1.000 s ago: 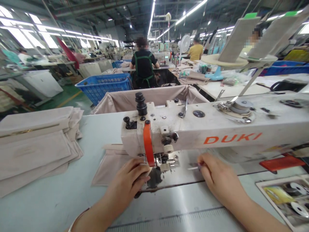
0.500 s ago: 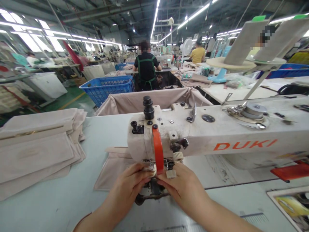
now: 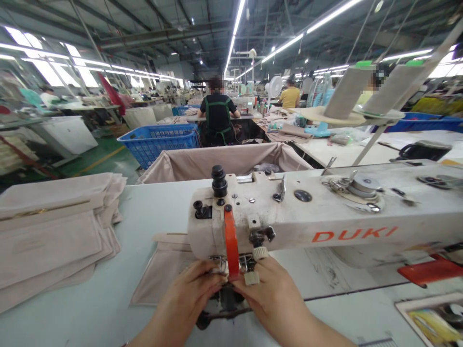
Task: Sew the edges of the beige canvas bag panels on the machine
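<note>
At the needle area of a white sewing machine (image 3: pixel 289 207), my two hands meet on either side of its orange guard (image 3: pixel 232 246). My left hand (image 3: pixel 190 296) is closed, thumb and fingers pinching the edge of a beige fabric piece (image 3: pixel 164 267). That piece lies flat on the table, running under the machine head from the left. Just right of the guard, my right hand (image 3: pixel 271 291) is closed too, its fingertips pressed together by the presser foot. What those fingertips hold is hidden. The needle itself is hard to make out.
Stacked beige fabric pieces (image 3: pixel 54 236) with a zipper lie at the left. Behind the machine are a beige cloth-lined bin (image 3: pixel 217 159) and a blue basket (image 3: pixel 162 137). A person (image 3: pixel 217 111) sits farther ahead. Thread cones (image 3: pixel 349 91) stand at the right, above a small tray (image 3: pixel 430 318).
The view has tilted up slightly, so machine and hands appear lower. Both hands keep their places beside the needle, with little visible movement of the fabric.
</note>
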Demonstrator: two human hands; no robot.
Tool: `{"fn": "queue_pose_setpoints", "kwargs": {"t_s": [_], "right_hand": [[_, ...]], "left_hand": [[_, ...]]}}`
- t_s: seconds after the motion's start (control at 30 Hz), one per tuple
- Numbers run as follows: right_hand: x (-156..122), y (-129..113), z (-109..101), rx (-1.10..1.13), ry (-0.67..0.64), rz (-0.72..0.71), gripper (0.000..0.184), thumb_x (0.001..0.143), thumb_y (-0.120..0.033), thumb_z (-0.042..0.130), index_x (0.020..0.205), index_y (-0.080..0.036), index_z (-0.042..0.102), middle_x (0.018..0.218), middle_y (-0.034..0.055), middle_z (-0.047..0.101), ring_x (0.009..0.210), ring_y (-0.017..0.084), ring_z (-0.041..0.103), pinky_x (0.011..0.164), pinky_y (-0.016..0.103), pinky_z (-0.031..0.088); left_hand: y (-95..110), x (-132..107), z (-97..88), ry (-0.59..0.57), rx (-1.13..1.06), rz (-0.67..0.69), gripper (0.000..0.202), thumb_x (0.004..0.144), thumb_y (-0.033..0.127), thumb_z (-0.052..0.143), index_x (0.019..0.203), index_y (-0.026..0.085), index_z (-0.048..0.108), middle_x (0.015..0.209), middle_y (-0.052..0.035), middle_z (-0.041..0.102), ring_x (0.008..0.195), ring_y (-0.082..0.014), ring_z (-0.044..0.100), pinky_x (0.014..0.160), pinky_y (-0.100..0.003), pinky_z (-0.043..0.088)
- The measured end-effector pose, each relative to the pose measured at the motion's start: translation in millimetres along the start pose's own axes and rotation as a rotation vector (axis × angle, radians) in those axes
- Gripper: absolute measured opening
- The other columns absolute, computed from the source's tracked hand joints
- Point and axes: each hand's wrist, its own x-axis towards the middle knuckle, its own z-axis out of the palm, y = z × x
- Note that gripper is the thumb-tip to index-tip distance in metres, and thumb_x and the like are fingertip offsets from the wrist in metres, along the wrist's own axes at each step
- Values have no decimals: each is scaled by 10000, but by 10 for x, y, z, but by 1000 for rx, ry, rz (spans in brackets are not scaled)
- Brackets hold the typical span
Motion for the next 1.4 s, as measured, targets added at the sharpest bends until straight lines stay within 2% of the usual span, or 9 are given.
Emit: {"fn": "queue_pose_setpoints", "kwargs": {"t_s": [0.4,0.67,0.8,0.9,1.0,1.13,1.2,1.3,1.4], "right_hand": [[28,-89,21,-208,48,-92,286,1063,-214,412,971,-155,676,830,49,695,760,215,563,727,389,370],[18,7,-29,172,-25,82,186,1019,-209,546,951,-256,712,874,5,714,847,197,624,778,346,415],[27,40,-23,172,-86,88,145,983,-195,608,997,-281,724,885,-2,715,839,181,639,770,325,446],[-49,83,-148,97,-80,106,144,973,-173,613,1017,-265,715,911,8,711,856,197,624,778,342,434],[-229,183,-415,-128,-56,185,177,976,-130,565,1035,-235,695,924,36,697,848,233,589,777,389,396],[-395,213,-672,-345,-108,296,165,903,-123,655,1031,-225,679,1003,55,676,935,269,575,843,431,384],[-359,123,-637,-277,-144,228,174,884,-145,681,1044,-209,656,1048,55,670,994,261,574,909,428,387],[-219,-57,-406,-141,-277,-34,102,923,-172,640,1019,-206,629,1009,20,689,964,197,602,907,351,416],[-143,-149,-135,-100,-371,-133,207,919,-297,676,1090,-201,609,1093,29,694,1041,198,610,892,330,439]], "left_hand": [[-111,-52,70,-8,132,63,255,1029,206,482,1112,255,718,1101,-44,747,1006,-192,721,915,-289,613],[16,4,-25,17,132,103,246,1054,255,480,1165,265,700,1109,-22,751,997,-147,727,911,-222,596],[12,3,-28,19,144,109,247,1048,236,484,1180,269,691,1111,-18,749,995,-148,726,898,-224,599],[0,-36,-18,-12,195,128,238,1041,237,491,1179,278,681,1140,-24,732,1016,-167,714,910,-275,601],[6,-106,5,-52,267,139,132,1000,270,561,993,258,692,1165,-43,706,1021,-213,703,886,-347,605],[-20,-168,74,33,329,67,243,998,311,536,776,213,558,1023,-74,719,875,-210,721,709,-299,618],[-51,-155,94,107,401,46,187,1016,343,505,953,199,607,1050,-87,728,891,-220,730,714,-307,632],[-78,-97,68,76,452,184,262,1043,302,458,1242,226,610,1183,-60,726,1052,-211,713,890,-323,621],[-63,-63,31,40,438,312,304,1041,186,426,1256,235,635,1180,-25,740,1072,-159,707,947,-256,593]]}}
